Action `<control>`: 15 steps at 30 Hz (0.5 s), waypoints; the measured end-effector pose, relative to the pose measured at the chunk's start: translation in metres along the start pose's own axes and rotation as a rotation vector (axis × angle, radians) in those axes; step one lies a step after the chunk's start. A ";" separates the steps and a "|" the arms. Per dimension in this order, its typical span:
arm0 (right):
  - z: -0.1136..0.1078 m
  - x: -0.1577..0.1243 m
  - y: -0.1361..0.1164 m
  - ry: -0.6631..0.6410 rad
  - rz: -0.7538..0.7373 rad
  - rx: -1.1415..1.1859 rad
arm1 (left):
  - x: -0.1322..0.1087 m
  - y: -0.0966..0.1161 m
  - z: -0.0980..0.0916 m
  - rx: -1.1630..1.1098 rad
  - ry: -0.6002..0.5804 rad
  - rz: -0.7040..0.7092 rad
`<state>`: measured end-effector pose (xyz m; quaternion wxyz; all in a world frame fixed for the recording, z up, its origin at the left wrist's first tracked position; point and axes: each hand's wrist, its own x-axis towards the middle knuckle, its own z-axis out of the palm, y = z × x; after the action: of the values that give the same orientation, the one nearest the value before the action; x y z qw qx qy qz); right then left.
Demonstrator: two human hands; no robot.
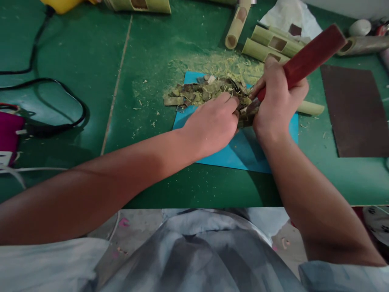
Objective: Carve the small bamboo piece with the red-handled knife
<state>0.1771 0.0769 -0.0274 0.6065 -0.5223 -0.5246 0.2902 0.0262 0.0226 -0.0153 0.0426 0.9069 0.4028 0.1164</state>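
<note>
My right hand (278, 101) is closed round the dark red wooden handle (313, 54) of a tool whose blade end is hidden between my hands. My left hand (214, 123) is curled over one end of a pale bamboo tube (310, 108) that lies across a blue sheet (240, 152). The two hands nearly touch above the tube. Just beyond them lies a heap of bamboo chips and shavings (202, 92) on the sheet and the green table (75, 52).
Several cut bamboo tubes (267, 42) lie at the back, one more (237, 26) beside them. A dark brown sheet (355, 109) lies at right. Black cables (57, 81) and a magenta object (9, 132) sit at left, a yellow tool (60, 5) far back left.
</note>
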 end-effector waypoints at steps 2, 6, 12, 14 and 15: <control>-0.001 0.001 0.004 -0.011 0.016 -0.011 | 0.000 0.002 -0.001 0.002 0.004 -0.003; -0.002 0.000 0.006 -0.044 0.039 0.005 | -0.001 0.006 -0.001 0.042 0.011 -0.004; -0.004 0.000 0.006 -0.086 0.090 0.056 | -0.001 0.008 -0.003 0.065 0.013 0.023; -0.004 0.000 0.004 -0.060 0.069 0.035 | -0.001 0.010 -0.004 0.062 0.001 0.014; -0.003 -0.001 0.002 -0.033 0.048 0.020 | 0.000 0.010 -0.005 0.054 -0.002 0.005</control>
<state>0.1800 0.0758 -0.0294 0.5959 -0.5237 -0.5189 0.3186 0.0323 0.0153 -0.0086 0.0182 0.9088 0.4034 0.1046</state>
